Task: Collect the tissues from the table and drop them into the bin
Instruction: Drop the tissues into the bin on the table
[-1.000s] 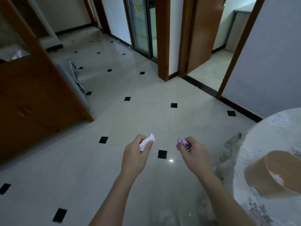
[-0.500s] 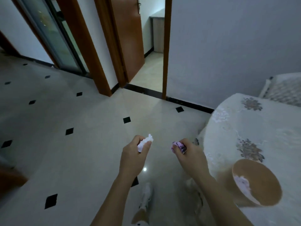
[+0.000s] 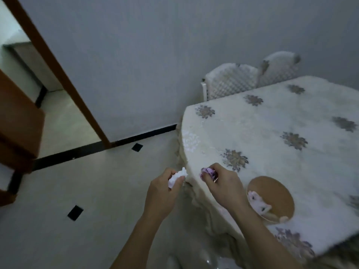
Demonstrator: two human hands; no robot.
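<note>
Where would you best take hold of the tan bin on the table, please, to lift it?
Probably the far right rim, pinched from above: the bin opens upward and that stretch is bare, while dropped tissues lie against the near left wall. The left hand grips a white tissue, the right hand a purple tissue, so free one first.

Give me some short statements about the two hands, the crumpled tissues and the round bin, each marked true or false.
1. The left hand pinches a white crumpled tissue. True.
2. The right hand holds nothing. False: it grips a purple crumpled tissue.
3. The round tan bin stands on the floor. False: it stands on the table with the flowered cloth.
4. A pale crumpled tissue already lies inside the bin. True.
</note>
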